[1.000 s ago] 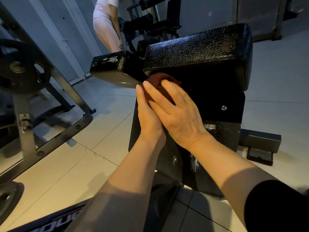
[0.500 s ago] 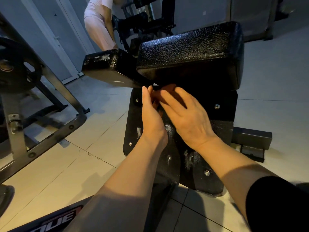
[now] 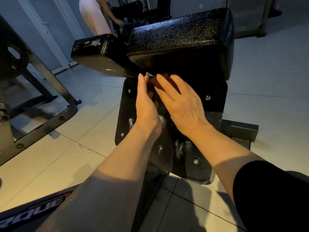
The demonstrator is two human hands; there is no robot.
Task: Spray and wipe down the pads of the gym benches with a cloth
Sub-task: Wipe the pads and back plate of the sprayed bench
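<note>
Where hands [image 3: 181, 104] overlap, cloth [image 3: 154, 84] mostly hidden

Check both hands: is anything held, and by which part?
Both the left hand and right hand press a reddish cloth against the bench panel, fingers straight. The cloth is mostly hidden; no grip shows.

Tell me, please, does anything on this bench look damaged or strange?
Yes. The black panel below the pad bears whitish scuffed patches, like worn covering or residue. A similar pale smear marks the smaller pad to the left.
</note>
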